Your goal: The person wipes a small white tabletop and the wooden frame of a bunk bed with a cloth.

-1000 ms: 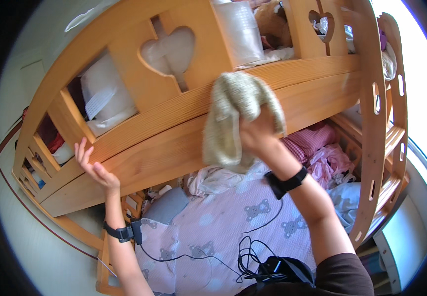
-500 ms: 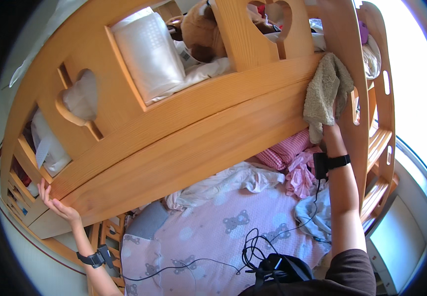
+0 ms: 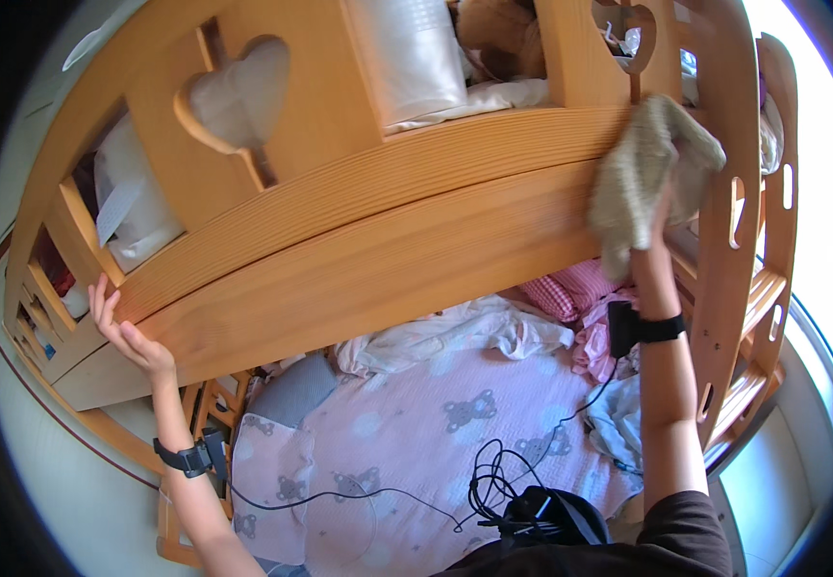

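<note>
A fuzzy beige-green cloth (image 3: pixel 643 168) hangs over the right part of the wooden bunk bed's side rail (image 3: pixel 388 236). My right hand (image 3: pixel 665 216) grips this cloth and presses it against the wood. Folds of fabric cover most of its fingers, and the cloth is slightly blurred. At the rail's left end, my left hand (image 3: pixel 130 332) is open, its fingers stretched upward and resting on the wood just below a cut-out slot. Each wrist wears a black strap with a small box.
Below the rail lies a pink bear-patterned bed cover (image 3: pixel 397 452) with a white crumpled blanket (image 3: pixel 455 337) and a pink checked pillow (image 3: pixel 570 288). A black cable bundle (image 3: pixel 498 490) sits before me. A wooden ladder (image 3: pixel 758 288) stands at the right, beside a bright window (image 3: pixel 825 192).
The view has shifted, so the bed's rail appears farther right and higher. Relative to the rail, my right hand has moved the cloth leftward. My left hand stays at the same spot.
</note>
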The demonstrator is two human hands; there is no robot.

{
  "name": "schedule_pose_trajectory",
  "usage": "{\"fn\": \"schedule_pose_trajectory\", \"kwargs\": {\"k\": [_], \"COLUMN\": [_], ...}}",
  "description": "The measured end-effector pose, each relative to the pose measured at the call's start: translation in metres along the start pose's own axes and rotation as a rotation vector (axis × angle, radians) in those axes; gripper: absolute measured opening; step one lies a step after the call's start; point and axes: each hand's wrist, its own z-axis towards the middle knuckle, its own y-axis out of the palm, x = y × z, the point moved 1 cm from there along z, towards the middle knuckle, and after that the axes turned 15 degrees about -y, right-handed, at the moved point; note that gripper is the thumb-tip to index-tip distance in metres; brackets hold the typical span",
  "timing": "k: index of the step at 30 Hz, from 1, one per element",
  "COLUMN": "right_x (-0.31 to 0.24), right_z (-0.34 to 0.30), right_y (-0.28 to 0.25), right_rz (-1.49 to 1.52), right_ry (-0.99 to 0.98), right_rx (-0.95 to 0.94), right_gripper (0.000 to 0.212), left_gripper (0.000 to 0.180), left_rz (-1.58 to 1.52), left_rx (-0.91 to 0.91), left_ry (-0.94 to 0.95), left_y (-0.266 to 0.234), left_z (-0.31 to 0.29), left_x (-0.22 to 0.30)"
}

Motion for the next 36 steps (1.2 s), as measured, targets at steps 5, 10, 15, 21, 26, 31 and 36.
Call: {"fn": "schedule_pose_trajectory", "kwargs": {"k": [5,10,15,21,26,31,36], "right_x": [-0.063,-0.131,-0.150,-0.139,-0.106,-0.049,0.007], "right_z": [-0.083,-0.150,-0.198,-0.179,-0.113,-0.036,0.012], "right_y": [0.156,0.272,0.332,0.302,0.201,0.065,-0.059], "right_rz": [-0.687,-0.372,-0.384,-0.347,-0.703,-0.444,-0.366], "right_ry": [-0.766,-0.553,-0.588,-0.621,-0.657,-0.582,-0.191], "right_rx": [-0.384,-0.638,-0.819,-0.839,-0.670,-0.406,-0.178], "right_gripper": [0.043,0.055,0.068,0.074,0.067,0.040,0.045], "left_gripper": [0.037,0.037,0.036,0.035,0.037,0.037,0.036], "left_rz": [-0.041,-0.129,-0.155,-0.130,-0.101,-0.065,-0.004], "left_rx": [0.002,0.002,-0.002,0.008,0.003,0.032,0.027], "left_ry": [0.013,0.025,0.011,0.029,-0.001,-0.016,-0.026], "left_y": [-0.008,-0.004,-0.005,-0.009,-0.018,-0.005,-0.008], "left_z": [0.004,0.005,0.004,0.005,0.008,0.000,0.001], "left_x": [0.005,0.005,-0.001,-0.013,-0.013,-0.011,-0.014]}}
